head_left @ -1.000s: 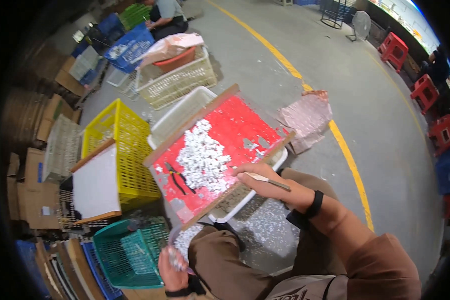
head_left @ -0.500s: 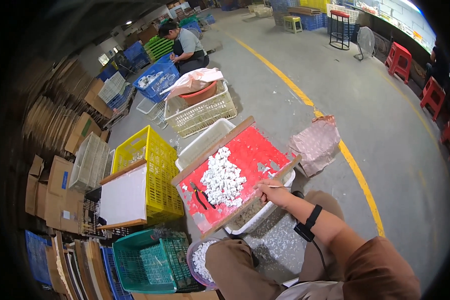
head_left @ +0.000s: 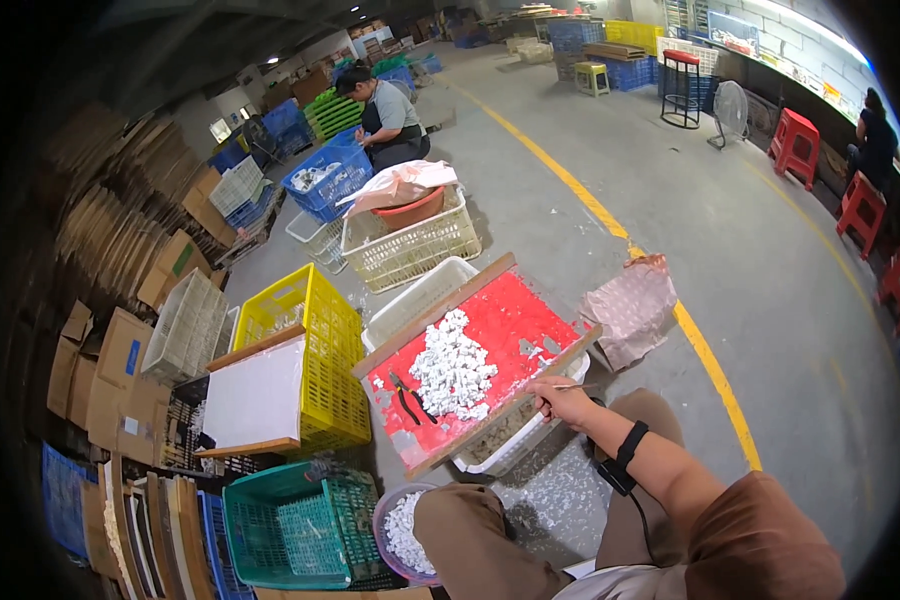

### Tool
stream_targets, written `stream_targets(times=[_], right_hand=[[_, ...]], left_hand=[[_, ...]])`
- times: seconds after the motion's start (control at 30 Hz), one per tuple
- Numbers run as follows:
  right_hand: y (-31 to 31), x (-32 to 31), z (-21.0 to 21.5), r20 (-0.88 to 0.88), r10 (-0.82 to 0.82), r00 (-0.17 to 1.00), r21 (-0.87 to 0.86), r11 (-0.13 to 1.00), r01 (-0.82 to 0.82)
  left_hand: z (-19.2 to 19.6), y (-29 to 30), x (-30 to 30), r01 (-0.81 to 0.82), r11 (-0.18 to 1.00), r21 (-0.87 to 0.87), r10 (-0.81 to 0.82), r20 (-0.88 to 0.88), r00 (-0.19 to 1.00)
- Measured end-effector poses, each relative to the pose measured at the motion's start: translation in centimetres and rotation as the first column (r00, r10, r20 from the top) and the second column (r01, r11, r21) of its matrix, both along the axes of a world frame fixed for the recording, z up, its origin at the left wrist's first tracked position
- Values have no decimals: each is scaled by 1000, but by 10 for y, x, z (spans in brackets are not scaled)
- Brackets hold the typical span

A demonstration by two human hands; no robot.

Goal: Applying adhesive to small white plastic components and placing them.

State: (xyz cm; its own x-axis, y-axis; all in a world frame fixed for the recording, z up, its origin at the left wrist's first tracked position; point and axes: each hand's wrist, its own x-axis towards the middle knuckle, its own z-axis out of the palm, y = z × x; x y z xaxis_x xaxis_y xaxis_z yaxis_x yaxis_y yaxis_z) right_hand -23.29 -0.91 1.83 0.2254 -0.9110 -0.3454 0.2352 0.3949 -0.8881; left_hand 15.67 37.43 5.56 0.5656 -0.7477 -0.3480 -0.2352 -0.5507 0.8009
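Observation:
My right hand [head_left: 562, 402] is closed on a thin stick-like tool [head_left: 582, 386], over the right-hand edge of a red board with wooden side strips [head_left: 515, 310]. Too little of the tool shows to tell its kind. On the board lies a heap of small white pieces [head_left: 452, 368]. Pliers with dark handles [head_left: 410, 398] rest to the left of the heap. Beneath the board stands a white tub [head_left: 490, 462]. My left hand is not in view.
At left stand a yellow crate [head_left: 335, 365] bearing a white board [head_left: 260, 395], and a green basket [head_left: 290, 545]. A bowl of white pieces [head_left: 407, 535] sits by my knee. Ahead are a cream crate [head_left: 415, 255] and a seated person [head_left: 395, 120]. A pink sack [head_left: 625, 310] lies at right.
The view has tilted slightly, so the board and crates sit a little lower and further right. My right hand has shifted slightly right and down, still gripping the thin tool.

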Motion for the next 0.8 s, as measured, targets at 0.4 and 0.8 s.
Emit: stream_targets(times=[0.4, 0.8], right_hand=[[7, 2, 3, -22, 37, 999, 32, 999, -36], [7, 9, -2, 11, 42, 999, 18, 999, -42]], left_hand=[[15, 7, -1, -32, 999, -29, 33, 51, 998], [32, -2, -8, -25, 1000, -19, 26, 98, 995]])
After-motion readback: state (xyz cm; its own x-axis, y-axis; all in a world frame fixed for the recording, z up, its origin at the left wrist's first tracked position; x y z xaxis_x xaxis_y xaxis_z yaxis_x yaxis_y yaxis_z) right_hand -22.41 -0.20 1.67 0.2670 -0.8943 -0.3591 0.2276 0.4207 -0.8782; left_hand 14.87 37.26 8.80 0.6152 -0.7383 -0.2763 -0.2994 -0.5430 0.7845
